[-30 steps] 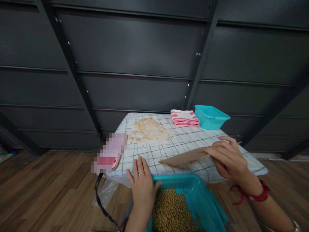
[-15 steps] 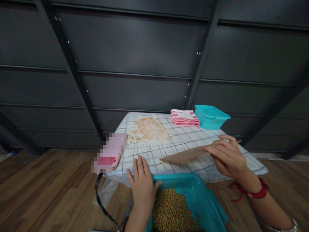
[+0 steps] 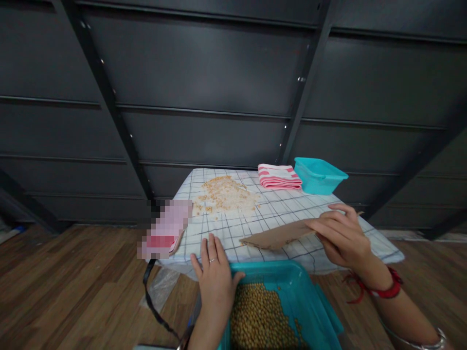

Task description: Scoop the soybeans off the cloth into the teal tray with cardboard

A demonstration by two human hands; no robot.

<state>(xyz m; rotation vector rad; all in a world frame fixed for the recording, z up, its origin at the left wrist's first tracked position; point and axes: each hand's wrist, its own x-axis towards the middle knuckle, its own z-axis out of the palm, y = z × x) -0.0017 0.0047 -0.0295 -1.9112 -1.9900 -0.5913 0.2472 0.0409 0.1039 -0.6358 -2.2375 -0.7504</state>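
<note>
My right hand (image 3: 343,236) is closed on a flat strip of brown cardboard (image 3: 279,234), tilted low over the checked cloth. The strip's near edge faces the teal tub (image 3: 262,267). A few beans show at its left end. My left hand (image 3: 217,274), a ring on one finger, lies with fingers spread on the cloth's front edge, its thumb at the tub's rim. Inside the tub is a heap of yellowish-brown soybeans (image 3: 260,311). Farther back on the cloth lies a spread pile of pale grains mixed with soybeans (image 3: 228,195).
A folded pink-and-white towel (image 3: 279,177) and a turquoise basin (image 3: 320,176) stand at the back right of the cloth-covered table (image 3: 284,206). On the left lies a blurred pink object (image 3: 168,226) with a black strap (image 3: 149,287). Dark metal panels (image 3: 204,73) rise behind.
The cardboard's left end has shifted slightly left, covering some of the loose beans beside it. My left hand keeps its place.
</note>
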